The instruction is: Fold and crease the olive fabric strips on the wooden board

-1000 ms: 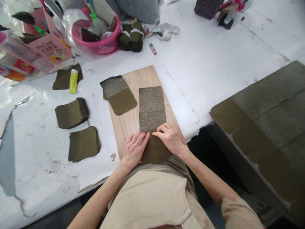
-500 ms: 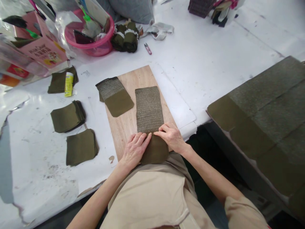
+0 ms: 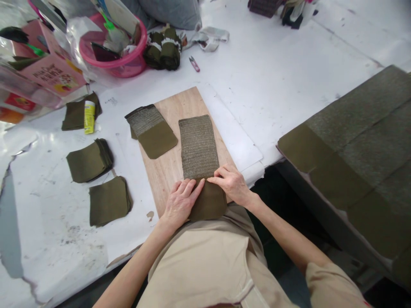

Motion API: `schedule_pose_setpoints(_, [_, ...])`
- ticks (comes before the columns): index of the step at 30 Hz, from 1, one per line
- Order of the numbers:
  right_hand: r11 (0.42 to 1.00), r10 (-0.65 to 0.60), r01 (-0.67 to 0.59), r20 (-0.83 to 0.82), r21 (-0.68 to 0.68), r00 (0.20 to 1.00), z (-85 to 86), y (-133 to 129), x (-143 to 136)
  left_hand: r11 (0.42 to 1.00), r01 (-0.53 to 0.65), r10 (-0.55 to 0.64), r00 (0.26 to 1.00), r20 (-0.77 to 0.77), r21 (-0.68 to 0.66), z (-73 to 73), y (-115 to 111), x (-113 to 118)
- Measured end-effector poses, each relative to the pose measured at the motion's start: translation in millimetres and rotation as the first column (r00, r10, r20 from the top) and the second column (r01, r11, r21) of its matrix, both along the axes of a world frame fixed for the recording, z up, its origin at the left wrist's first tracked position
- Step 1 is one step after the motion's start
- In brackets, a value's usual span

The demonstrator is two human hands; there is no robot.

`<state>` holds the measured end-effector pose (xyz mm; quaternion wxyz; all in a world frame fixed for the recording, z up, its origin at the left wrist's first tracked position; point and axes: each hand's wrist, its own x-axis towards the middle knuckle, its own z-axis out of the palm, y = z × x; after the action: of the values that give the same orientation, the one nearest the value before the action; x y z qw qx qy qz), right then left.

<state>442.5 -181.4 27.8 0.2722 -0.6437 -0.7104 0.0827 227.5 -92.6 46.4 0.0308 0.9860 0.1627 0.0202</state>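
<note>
pressing down in the head view, my left hand [image 3: 180, 203] lies palm-down over the left side of the two-part cloth piece [image 3: 198, 145], fingers spread a little, thumb reaching to the seam. my right hand [image 3: 231, 184] comes in from the other side, thumb and forefinger brought together on the piece at that same seam, the two hands' tips nearly meeting. the piece has a speckled, ribbed part away from me and a plain olive part toward me, its plain end against my beige clothing [image 3: 205, 261]. it lies mostly on a wooden board [image 3: 163, 179], set at the near edge of the desk [image 3: 289, 64].

toward the board's far left corner a similar piece [image 3: 159, 139] lies slanted, overhanging the board's left edge. left of the board, on the desk, are a near stack [image 3: 109, 203], a middle stack [image 3: 88, 162] and a farther stack [image 3: 75, 115] with a yellow tube [image 3: 89, 116] on it. a pink basket [image 3: 118, 67], rolled bundles [image 3: 170, 53] and small snips [image 3: 194, 63] sit beyond the board. past the desk's near edge, on my right, are large olive panels [image 3: 353, 149].
</note>
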Motion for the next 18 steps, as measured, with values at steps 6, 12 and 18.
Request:
schedule_pose_setpoints(6, [1.000, 0.000, 0.000, 0.020, -0.003, 1.000, 0.3, 0, -1, 1.000, 0.017, -0.017, 1.000, -0.013, -0.012, 4.6, 0, 3])
schedule_pose_setpoints(12, [1.000, 0.022, -0.022, 0.024, -0.005, 0.999, 0.0, 0, 3, 0.997, 0.070, -0.072, 0.996, -0.048, -0.029, 9.7, 2, 11])
schedule_pose_setpoints(18, [1.000, 0.027, -0.027, 0.019, -0.008, 0.999, -1.9, -2, 8, 0.997, 0.080, -0.080, 0.996, -0.050, 0.006, 8.0, 3, 13])
